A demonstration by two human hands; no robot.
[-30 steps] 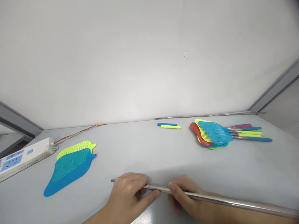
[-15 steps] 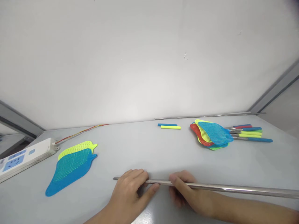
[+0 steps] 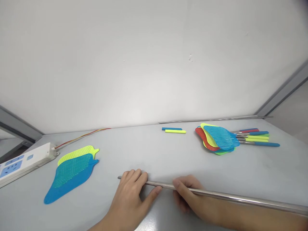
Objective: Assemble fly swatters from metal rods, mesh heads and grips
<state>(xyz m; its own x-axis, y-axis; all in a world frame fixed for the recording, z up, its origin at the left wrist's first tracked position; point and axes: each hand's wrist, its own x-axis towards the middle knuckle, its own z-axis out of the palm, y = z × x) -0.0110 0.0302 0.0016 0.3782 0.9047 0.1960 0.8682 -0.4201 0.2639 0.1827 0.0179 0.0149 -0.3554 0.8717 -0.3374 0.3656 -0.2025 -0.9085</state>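
A long telescopic metal rod [image 3: 226, 194] runs across the front of the table, thin at its left end and thicker toward the right edge of the view. My left hand [image 3: 132, 195] is closed over the thin end, and the rod's tip sticks out past the fingers. Further right, my right hand [image 3: 189, 192] pinches the rod between thumb and fingers. To the left lie a blue fly swatter head [image 3: 72, 176] and, partly beneath it, a yellow fly swatter head [image 3: 79, 150], both without handles.
Assembled fly swatters [image 3: 220, 136] are piled at the right. A blue grip [image 3: 172, 128] and a yellow grip [image 3: 175, 131] lie at the back, near another metal rod [image 3: 211, 120] along the wall. A white power strip [image 3: 36, 157] with wires [image 3: 81, 135] stands at the left.
The rod has tilted, its left end moving slightly away from me and its right end toward me. My left hand has shifted a little with it.
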